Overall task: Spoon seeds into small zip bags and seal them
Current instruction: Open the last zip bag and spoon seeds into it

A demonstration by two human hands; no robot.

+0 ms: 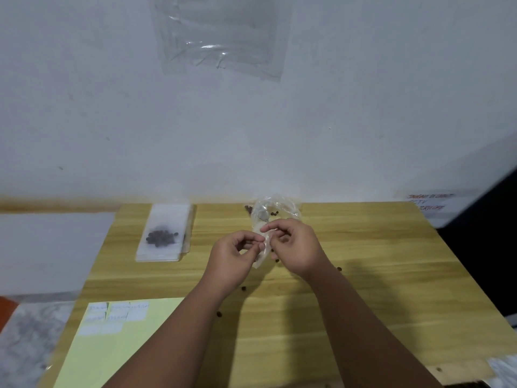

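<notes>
Above the middle of the wooden table, my left hand and my right hand both pinch the top of a small clear zip bag, which hangs between them. Just behind my hands lies a crumpled clear plastic bag with dark seeds and a grey spoon in it. To the left, a stack of small zip bags lies flat, and the top one holds a heap of dark seeds. Loose seeds are scattered on the table near my wrists.
A pale yellow sheet with small white labels lies at the table's front left. A large clear plastic bag hangs on the white wall behind. A dark object stands off the table's right edge.
</notes>
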